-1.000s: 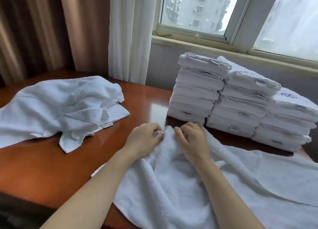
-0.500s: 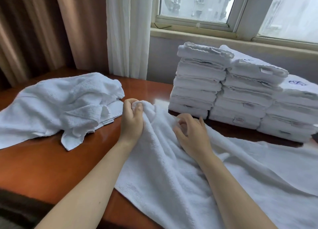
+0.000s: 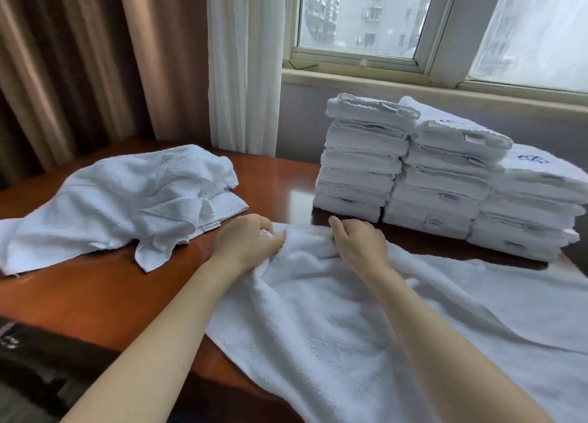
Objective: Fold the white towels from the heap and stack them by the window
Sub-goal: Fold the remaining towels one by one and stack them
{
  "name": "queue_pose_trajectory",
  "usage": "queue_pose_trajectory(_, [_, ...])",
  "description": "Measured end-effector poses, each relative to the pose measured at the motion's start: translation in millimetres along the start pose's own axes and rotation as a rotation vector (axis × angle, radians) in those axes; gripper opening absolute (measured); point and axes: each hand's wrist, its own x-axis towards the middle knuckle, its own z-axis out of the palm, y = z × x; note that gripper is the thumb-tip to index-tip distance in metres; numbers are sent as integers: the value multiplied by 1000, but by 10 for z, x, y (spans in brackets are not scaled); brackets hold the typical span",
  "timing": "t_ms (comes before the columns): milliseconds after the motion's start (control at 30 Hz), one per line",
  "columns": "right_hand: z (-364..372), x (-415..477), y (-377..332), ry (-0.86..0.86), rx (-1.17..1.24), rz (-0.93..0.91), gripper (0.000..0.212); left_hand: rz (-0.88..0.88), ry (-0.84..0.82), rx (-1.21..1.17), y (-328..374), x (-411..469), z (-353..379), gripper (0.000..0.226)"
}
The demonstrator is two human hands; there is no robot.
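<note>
White terry cloth covers most of the near side of the reddish wooden table (image 3: 95, 298): a large towel (image 3: 334, 327) lies spread and rumpled in front of the person. Both hands grip its far edge, close together. The left hand (image 3: 246, 242) has its fingers curled down, bunching the cloth; the right hand (image 3: 358, 241) pinches a fold just beside it. To the left sits the heap of unfolded towels (image 3: 121, 203), well apart from the hands. Folded towels (image 3: 445, 174) stand in three stacks below the window (image 3: 359, 18), just beyond the right hand. A white sheer curtain (image 3: 245, 63) hangs beside brown drapes (image 3: 79, 63).
</note>
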Motion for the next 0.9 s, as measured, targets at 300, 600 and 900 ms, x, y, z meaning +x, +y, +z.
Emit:
queue_pose_trajectory(300, [-272, -62, -458, -341, -155, 13, 11, 17, -247, 114, 62, -61, -300, 60])
queue_pose_trajectory(600, [-448, -85, -578, -187, -30, -303, 13, 292, -478, 22, 251, 134, -292, 42])
queue_pose_trajectory(900, [-666, 102, -487, 216, -131, -271, 34, 329, 298, 309, 408, 361, -735, 12])
